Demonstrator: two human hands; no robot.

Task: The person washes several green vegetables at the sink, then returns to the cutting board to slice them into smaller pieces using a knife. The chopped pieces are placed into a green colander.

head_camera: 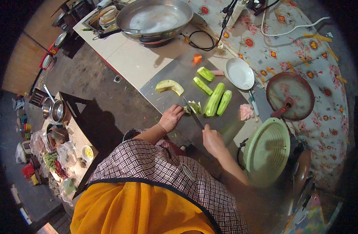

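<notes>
My right hand grips the handle of a kitchen knife, its blade slanting up and left over a grey cutting surface. My left hand is beside the blade, its curled fingers on a pale green vegetable piece that they mostly hide. Thin pale green slices lie against the other side of the blade. A curved pale squash wedge rests beyond my left hand. To the right lie a long peeled green gourd and a shorter piece. Further back are two more green pieces.
An orange carrot chunk, a pink stick and a pink lump surround the gourds. A small white pan, glass lid and green colander stand right. A large metal pan sits behind, near a black cable.
</notes>
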